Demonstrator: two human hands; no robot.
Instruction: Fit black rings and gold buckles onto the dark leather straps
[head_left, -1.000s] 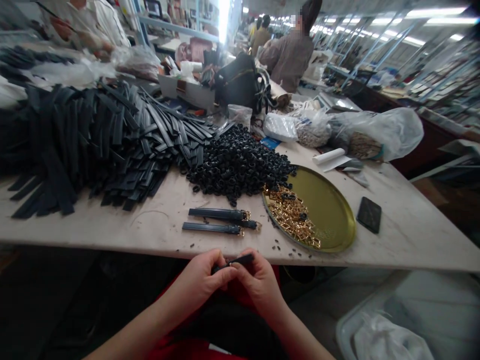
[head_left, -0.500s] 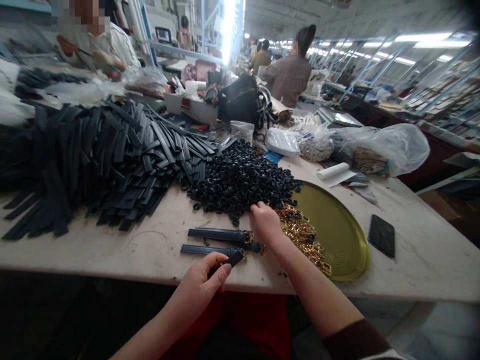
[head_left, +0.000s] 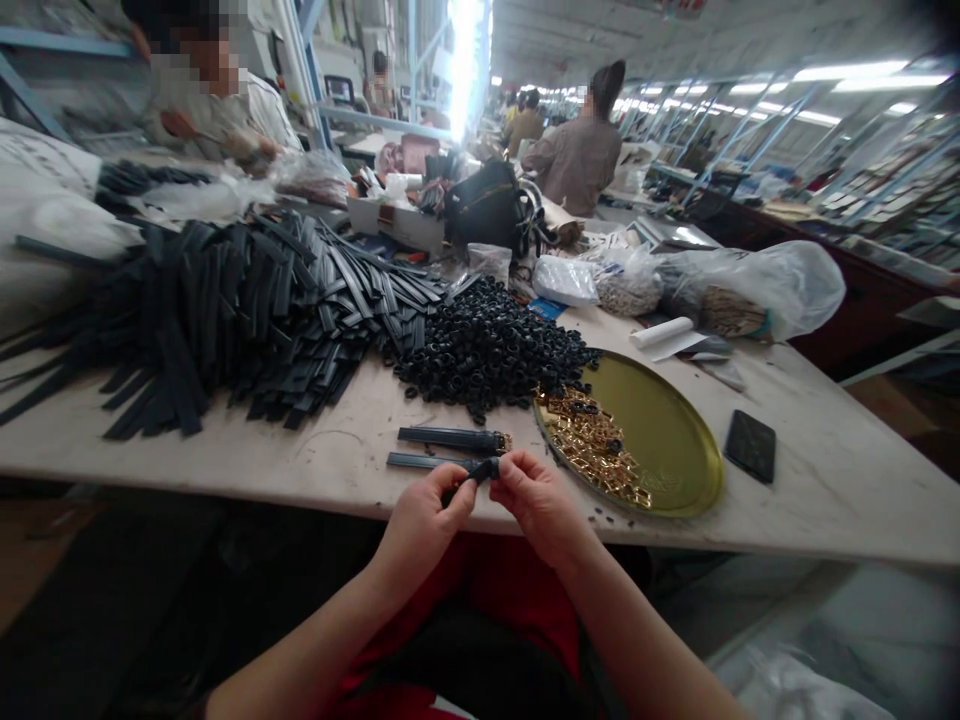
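A short dark strap [head_left: 482, 472] is pinched between the thumb and fingers of my left hand [head_left: 420, 525], above the table's front edge. My right hand [head_left: 541, 500] meets the strap's far end with closed fingertips, which seem to grip a small black loop there; the fingers partly hide it. Just beyond my hands lie a strap with gold hardware [head_left: 450, 438] and a second strap [head_left: 420, 461], partly covered by my left hand. Farther back rises a heap of small black loops [head_left: 487, 350]. Gold buckles [head_left: 600, 450] cover the left side of a round gold tray [head_left: 686, 430].
A big pile of dark straps [head_left: 247, 310] spreads over the left of the table. To the right are a phone [head_left: 751, 447] and a rolled white sheet [head_left: 664, 335]. Bags and a black handbag [head_left: 484, 205] stand behind. A person [head_left: 225, 115] works across the table.
My right hand has come back from the edge of the loop heap to the strap's end. My left hand still holds the strap. The camera view has shifted somewhat.
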